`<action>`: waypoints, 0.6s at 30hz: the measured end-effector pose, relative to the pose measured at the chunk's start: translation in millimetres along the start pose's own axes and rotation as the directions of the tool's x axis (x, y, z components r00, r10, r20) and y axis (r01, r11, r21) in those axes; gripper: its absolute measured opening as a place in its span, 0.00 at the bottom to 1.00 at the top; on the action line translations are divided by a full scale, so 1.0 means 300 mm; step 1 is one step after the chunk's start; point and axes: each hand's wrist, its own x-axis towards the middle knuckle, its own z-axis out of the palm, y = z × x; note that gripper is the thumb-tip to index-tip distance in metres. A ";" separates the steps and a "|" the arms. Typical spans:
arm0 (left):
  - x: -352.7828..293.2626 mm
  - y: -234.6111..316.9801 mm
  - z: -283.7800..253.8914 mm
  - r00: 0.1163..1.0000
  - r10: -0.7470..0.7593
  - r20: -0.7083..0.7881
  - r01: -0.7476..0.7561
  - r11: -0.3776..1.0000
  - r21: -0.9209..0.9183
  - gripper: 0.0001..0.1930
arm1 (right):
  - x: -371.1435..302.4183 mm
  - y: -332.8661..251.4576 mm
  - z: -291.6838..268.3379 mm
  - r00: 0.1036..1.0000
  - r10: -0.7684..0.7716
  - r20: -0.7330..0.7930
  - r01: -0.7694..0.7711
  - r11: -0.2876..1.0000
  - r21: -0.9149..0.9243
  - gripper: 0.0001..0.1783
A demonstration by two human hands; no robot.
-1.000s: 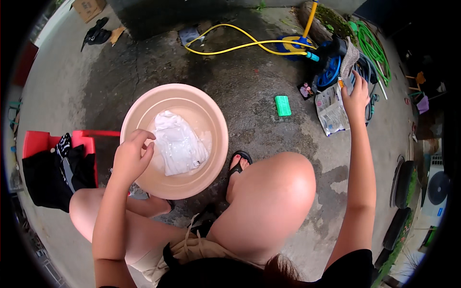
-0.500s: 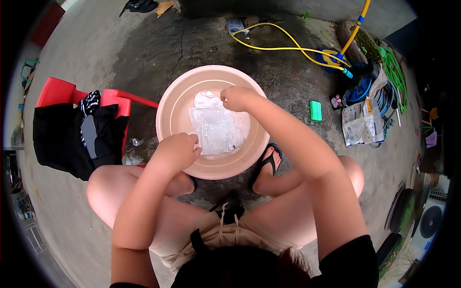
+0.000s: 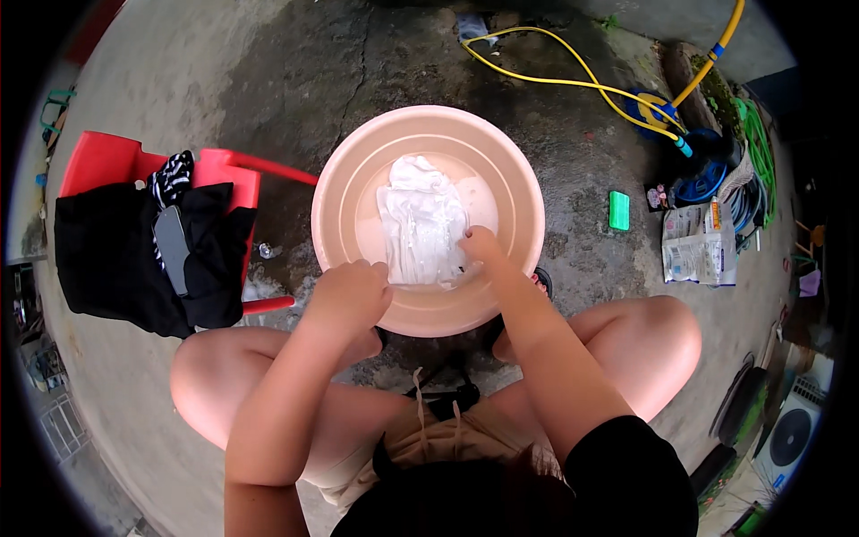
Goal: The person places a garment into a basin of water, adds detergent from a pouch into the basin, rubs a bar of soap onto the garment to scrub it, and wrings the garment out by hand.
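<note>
At one basin (image 3: 528,201), two hands (image 3: 351,295) (image 3: 483,246), one cloth (image 3: 419,224) (white, rumpled)

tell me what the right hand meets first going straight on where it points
Likely the white cloth in the pink tub: the right hand points up and left at its edge, perhaps touching it; depth is unclear.

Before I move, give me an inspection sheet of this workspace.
Surface: concrete ground, dark and damp-looking around the pinkish basin.
Job's things: white cloth lying in the basin.
Clutter: green block and plastic packet on the right; red chair with black clothing and phone on the left.
Hands: left hand at the cloth's near left corner, right hand at its right edge; grip unclear.
Cables: nothing seen; yellow hose beyond the basin.
Surroundings: air-conditioner unit, far right.
</note>
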 end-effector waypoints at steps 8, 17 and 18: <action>-0.030 0.048 -0.053 0.977 0.108 -0.182 -0.119 0.992 -0.047 0.13 | -0.101 -0.416 -0.374 0.949 -0.316 0.008 0.238 0.731 0.639 0.08; -0.046 0.048 -0.030 0.978 0.126 -0.165 -0.129 0.992 -0.009 0.12 | -0.404 -0.688 -0.729 0.791 -0.588 -0.169 0.607 0.719 0.339 0.04; -0.054 0.045 -0.029 0.982 0.119 -0.149 -0.123 0.992 -0.014 0.12 | -0.411 -0.698 -0.730 0.777 -0.593 -0.211 0.629 0.735 0.252 0.06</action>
